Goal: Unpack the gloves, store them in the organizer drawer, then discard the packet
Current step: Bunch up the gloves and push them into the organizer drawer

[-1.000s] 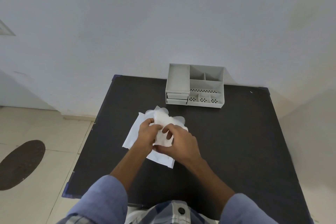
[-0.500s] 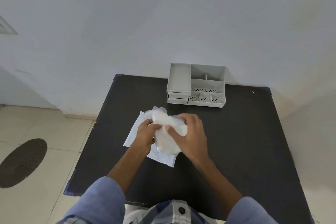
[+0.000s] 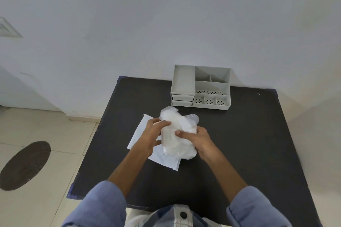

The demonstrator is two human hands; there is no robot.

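A crumpled bundle of thin translucent white gloves [image 3: 175, 131] sits in the middle of the black table [image 3: 239, 143]. My left hand [image 3: 151, 134] grips the bundle's left side, and my right hand [image 3: 195, 138] holds its right side with the thumb pressed on top. Under the bundle lies the flat white packet [image 3: 142, 132], partly covered. The grey organizer [image 3: 201, 87] stands at the table's far edge by the wall; its two small drawers [image 3: 182, 99] at the lower left are closed.
A white wall rises right behind the table. Tiled floor lies to the left, with a dark oval mat [image 3: 24, 166] on it. Bare black tabletop stretches to the right of my hands and in front of the organizer.
The glove bundle has been gathered into a taller, fuller lump. My right hand has slid from the top of it down to its right side; my left hand stays on the left.
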